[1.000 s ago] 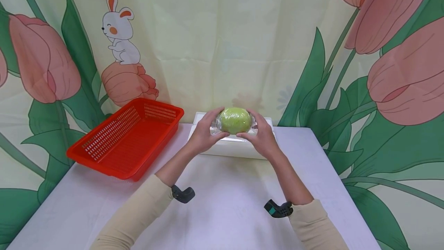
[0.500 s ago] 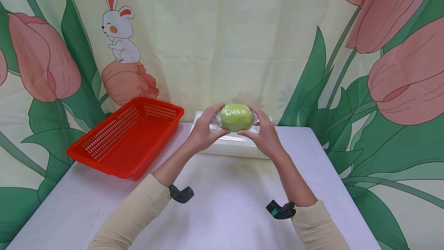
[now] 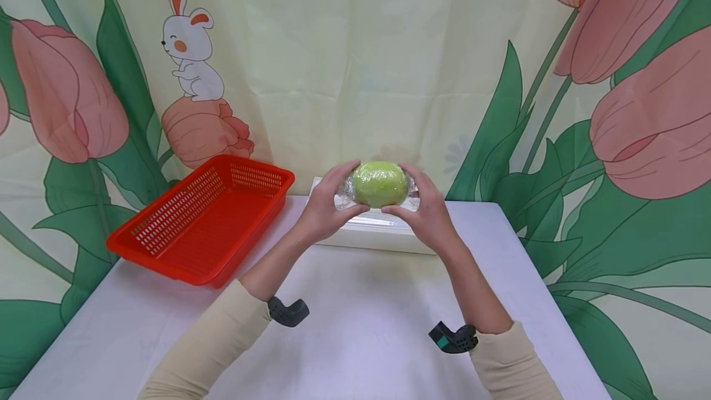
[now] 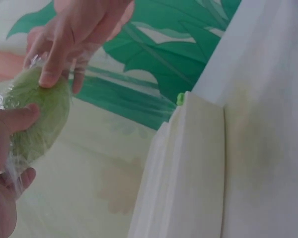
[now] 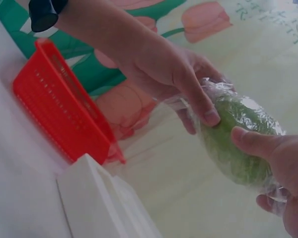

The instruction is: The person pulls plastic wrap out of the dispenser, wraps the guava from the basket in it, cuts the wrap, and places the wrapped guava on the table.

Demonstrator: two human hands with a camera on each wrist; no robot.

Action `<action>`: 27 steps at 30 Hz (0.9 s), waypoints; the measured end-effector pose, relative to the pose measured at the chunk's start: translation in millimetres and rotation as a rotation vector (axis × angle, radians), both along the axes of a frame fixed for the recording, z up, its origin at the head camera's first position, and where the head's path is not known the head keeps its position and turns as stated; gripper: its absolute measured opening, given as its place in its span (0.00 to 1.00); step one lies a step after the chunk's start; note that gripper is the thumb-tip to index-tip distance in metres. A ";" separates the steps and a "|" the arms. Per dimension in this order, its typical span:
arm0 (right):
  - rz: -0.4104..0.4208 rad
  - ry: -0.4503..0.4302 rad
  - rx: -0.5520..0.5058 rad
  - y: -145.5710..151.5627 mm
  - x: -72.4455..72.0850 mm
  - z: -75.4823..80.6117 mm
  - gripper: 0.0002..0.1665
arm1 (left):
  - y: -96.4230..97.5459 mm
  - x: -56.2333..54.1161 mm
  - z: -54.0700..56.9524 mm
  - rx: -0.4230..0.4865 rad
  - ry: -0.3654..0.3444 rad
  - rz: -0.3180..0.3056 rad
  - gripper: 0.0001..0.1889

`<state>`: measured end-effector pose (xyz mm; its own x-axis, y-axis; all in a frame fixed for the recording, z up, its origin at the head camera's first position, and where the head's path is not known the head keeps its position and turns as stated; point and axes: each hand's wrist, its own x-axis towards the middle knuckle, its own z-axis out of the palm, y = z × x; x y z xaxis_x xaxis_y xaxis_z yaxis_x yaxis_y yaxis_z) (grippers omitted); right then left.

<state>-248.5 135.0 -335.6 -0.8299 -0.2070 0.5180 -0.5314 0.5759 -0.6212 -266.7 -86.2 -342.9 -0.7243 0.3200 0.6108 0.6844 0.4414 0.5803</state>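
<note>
A pale green oval fruit [image 3: 380,185] is wrapped in clear cling film, whose shiny creases show in all views. My left hand [image 3: 326,207] pinches its left end between thumb and fingers. On the right end, my right hand [image 3: 426,212] grips it the same way, thumbs towards me. The fruit is held up in the air over a long white box [image 3: 378,239], probably a cling film dispenser, with a small green piece [image 4: 180,99] at one end. In the left wrist view, sheer film seems to stretch from the fruit towards the box.
A red plastic basket [image 3: 233,218] with slotted sides stands left of the box on the white-covered table [image 3: 355,320]. Behind the table hangs a curtain [image 3: 300,66] printed with tulips and a rabbit. Black cameras are strapped on both wrists.
Both hands have lifted the wrapped fruit slightly, and it looks a little larger and higher in the head view. The grip, the box and the basket stay the same.
</note>
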 end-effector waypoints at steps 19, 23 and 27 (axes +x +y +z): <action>-0.001 0.080 -0.019 -1.4 14.2 14.9 0.52 | -1.5 13.1 14.7 0.026 0.061 -0.016 0.43; -0.002 0.108 -0.007 -1.7 17.0 17.0 0.52 | -2.0 16.5 17.2 0.029 0.068 -0.013 0.43; -0.010 0.133 0.012 -2.2 20.7 19.9 0.52 | -2.4 20.1 20.4 0.037 0.080 -0.018 0.43</action>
<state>-227.8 132.8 -315.7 -0.7560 -0.2056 0.6215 -0.6029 0.5884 -0.5388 -246.7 -88.6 -322.6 -0.6672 0.3089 0.6778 0.7367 0.4079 0.5393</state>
